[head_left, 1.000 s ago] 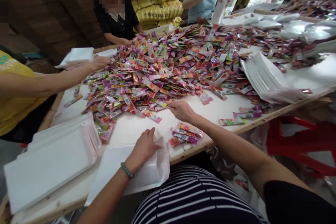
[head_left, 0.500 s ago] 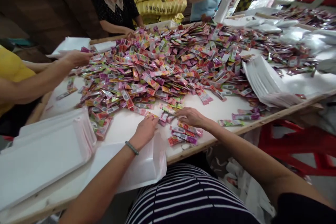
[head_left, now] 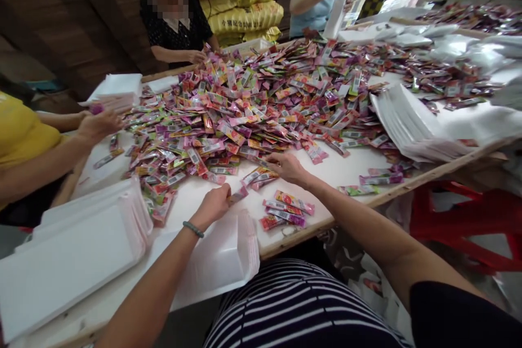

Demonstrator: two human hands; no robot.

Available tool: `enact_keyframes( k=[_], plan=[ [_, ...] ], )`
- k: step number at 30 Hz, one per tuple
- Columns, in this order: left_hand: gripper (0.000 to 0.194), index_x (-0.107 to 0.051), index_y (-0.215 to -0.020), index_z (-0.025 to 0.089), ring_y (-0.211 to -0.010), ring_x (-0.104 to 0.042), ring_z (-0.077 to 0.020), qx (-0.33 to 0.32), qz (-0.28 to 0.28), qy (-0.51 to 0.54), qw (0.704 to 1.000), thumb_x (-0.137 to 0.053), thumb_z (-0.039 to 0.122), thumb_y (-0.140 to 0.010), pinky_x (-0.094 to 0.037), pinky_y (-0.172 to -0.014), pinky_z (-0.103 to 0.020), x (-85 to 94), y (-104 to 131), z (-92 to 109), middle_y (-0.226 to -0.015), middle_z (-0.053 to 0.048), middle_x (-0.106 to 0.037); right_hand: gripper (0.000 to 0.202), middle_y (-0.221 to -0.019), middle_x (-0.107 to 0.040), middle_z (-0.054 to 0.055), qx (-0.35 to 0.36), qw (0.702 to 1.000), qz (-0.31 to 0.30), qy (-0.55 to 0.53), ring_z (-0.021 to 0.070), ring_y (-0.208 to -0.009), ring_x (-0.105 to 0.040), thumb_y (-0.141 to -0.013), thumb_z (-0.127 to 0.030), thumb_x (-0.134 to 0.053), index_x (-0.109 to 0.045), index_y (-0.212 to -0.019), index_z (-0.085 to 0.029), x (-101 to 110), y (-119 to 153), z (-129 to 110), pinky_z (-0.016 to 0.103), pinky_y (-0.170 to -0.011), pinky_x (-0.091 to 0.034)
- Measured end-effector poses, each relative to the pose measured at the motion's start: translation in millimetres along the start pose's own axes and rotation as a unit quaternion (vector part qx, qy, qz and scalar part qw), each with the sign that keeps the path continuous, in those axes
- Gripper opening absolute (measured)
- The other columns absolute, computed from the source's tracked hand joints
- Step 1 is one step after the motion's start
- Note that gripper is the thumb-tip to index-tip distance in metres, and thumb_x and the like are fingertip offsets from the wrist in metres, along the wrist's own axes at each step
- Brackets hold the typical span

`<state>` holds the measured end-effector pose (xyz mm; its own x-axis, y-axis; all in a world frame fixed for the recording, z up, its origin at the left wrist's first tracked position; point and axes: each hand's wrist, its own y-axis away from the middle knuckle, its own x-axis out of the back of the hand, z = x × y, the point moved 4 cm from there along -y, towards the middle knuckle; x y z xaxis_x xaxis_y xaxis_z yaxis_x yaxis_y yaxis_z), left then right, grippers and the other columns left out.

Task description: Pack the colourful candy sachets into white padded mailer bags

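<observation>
My left hand (head_left: 218, 204), with a beaded bracelet at the wrist, is closed on a small sachet (head_left: 239, 194) above a white padded envelope (head_left: 220, 253). My right hand (head_left: 286, 167) has its fingers pressed together at the near edge of the large sachet pile (head_left: 244, 103); the sachet between its fingertips is partly hidden. Just below its fingers lie a few sachets (head_left: 255, 175). Several more form a small stack (head_left: 287, 207) near the table's front edge, right of the envelope.
Stacked white envelopes lie at left (head_left: 77, 250) and right (head_left: 411, 125). A person in yellow (head_left: 24, 141) reaches in from the left. Two people stand across the table (head_left: 305, 228). A red stool (head_left: 457, 228) is at right.
My left hand has moved left and down with a sachet, away from my right hand. My right hand has shifted slightly up toward the pile.
</observation>
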<state>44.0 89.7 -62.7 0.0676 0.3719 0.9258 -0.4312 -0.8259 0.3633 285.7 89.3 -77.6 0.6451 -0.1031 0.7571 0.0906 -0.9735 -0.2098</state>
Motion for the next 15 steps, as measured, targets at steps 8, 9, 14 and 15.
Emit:
enact_keyframes(
  k=[8,9,14,15],
  plan=[
    [0.025,-0.061,-0.105,0.017,-0.089,-0.065,-0.0242,0.074,0.113,0.044,0.99,-0.046,0.03,-0.091,-0.041,-0.067,-0.028,40.1,-16,7,-0.098,-0.011,-0.071,0.014,-0.092,-0.069,0.01,0.188,0.955,-0.134,0.187,0.0231,-0.095,-0.054,-0.086,-0.017,-0.055,-0.067,-0.092,-0.016,-20,21,-27,0.033,-0.083,-0.035],
    [0.023,-0.061,-0.104,0.017,-0.09,-0.065,-0.0239,0.06,0.112,0.046,0.991,-0.047,0.028,-0.09,-0.042,-0.068,-0.028,39.7,-25,16,-0.1,-0.012,-0.071,0.014,-0.094,-0.069,0.011,0.199,0.947,-0.139,0.208,0.0239,-0.097,-0.052,-0.086,-0.015,-0.054,-0.067,-0.092,-0.015,-25,22,-30,0.034,-0.085,-0.034],
    [0.024,-0.061,-0.103,0.015,-0.094,-0.066,-0.0237,0.007,0.082,0.057,0.995,-0.06,0.015,-0.079,-0.044,-0.075,-0.027,22.5,-63,49,-0.098,-0.013,-0.071,0.02,-0.093,-0.067,0.013,0.191,0.939,-0.15,0.245,0.0249,-0.097,-0.05,-0.084,-0.011,-0.052,-0.063,-0.1,-0.014,-33,27,-28,0.036,-0.084,-0.032],
    [0.028,-0.06,-0.105,0.014,-0.095,-0.066,-0.0249,0.008,0.082,0.058,0.995,-0.061,0.016,-0.077,-0.045,-0.076,-0.028,18.8,-67,51,-0.098,-0.014,-0.071,0.023,-0.093,-0.066,0.013,0.181,0.941,-0.149,0.244,0.0247,-0.096,-0.05,-0.083,-0.011,-0.053,-0.061,-0.104,-0.013,-33,28,-26,0.036,-0.083,-0.032]
  ],
)
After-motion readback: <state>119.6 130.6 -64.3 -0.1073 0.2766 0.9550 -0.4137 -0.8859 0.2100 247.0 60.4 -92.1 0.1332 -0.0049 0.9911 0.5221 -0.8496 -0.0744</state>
